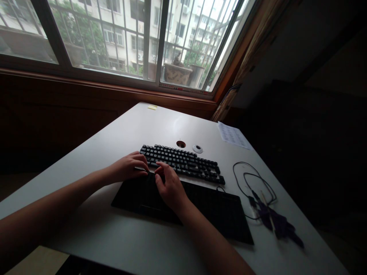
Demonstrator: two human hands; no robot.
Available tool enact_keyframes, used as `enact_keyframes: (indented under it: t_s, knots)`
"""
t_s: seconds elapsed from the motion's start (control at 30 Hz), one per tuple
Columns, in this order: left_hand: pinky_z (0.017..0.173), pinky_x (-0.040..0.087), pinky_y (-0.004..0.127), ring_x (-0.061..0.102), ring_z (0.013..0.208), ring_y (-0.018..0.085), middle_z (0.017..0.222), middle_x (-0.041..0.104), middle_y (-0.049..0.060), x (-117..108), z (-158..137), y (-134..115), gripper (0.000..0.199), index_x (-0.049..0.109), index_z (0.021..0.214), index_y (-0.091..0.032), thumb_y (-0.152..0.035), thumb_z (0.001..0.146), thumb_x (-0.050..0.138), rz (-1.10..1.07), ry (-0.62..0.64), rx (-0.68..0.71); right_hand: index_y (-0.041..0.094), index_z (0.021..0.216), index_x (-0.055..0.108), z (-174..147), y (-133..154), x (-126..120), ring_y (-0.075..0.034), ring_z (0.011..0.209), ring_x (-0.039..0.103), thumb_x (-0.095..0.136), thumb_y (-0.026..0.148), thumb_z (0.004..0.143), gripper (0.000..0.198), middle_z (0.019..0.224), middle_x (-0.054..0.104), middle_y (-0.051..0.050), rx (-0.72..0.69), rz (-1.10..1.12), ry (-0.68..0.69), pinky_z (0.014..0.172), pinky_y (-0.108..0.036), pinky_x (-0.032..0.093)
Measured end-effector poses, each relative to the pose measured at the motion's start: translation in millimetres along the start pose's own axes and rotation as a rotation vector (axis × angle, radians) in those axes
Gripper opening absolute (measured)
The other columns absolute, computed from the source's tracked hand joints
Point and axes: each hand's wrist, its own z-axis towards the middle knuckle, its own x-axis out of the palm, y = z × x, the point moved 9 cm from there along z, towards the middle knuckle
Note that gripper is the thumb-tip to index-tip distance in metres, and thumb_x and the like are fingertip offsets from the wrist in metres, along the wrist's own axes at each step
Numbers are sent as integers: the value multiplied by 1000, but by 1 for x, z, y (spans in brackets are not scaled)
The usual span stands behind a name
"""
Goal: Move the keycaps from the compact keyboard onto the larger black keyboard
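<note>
Black keycaps (183,158) lie in rows on the white desk, set out like a keyboard. Just in front of them is a wide, dark keyboard base (212,208), too dim to make out its surface. My left hand (126,167) is over the base's far left corner, its thumb and fingertips brought together by the nearest keycaps. Anything between those fingertips is too small to make out. Over the base's left half, my right hand (171,186) has its index finger stretched toward the keycaps and its thumb apart. Nothing shows in it.
A black cable (259,173) loops on the right, beside a dark purple cloth (276,221) with a thin stick across it. Behind the keycaps are a round desk hole (181,144) and its grey ring cover (197,149). Printed paper (233,134) lies along the right edge.
</note>
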Motion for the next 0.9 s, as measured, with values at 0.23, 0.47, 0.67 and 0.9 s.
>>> enact_keyframes:
  t_s: [0.23,0.47,0.67,0.9]
  knots:
    - [83,48,29,59,92,18,96,70,6,4,-1,0,15,74,99,-23,-35,93,67,12,18,10,20,122,57,1,6,3,-22,102,60,52,11,92,32,104,64,-7,-41,-76,56,95,-39,50]
    - [84,47,28,60,93,17,97,71,6,-2,-3,1,17,75,101,-24,-36,90,71,19,6,25,21,114,64,1,10,7,-24,103,58,53,11,92,26,106,63,-8,-46,-134,110,96,-40,51]
    - [84,49,29,60,92,18,98,70,7,-19,-7,6,19,75,100,-23,-38,88,72,24,26,-6,21,118,63,0,11,9,-24,104,56,52,11,92,30,108,62,-9,-57,-161,130,96,-42,50]
    - [84,48,28,59,94,18,99,69,7,-14,-14,13,16,74,100,-23,-34,88,72,26,70,-11,23,131,61,-2,16,12,-25,104,55,53,9,91,43,109,62,-9,-92,-212,162,96,-44,51]
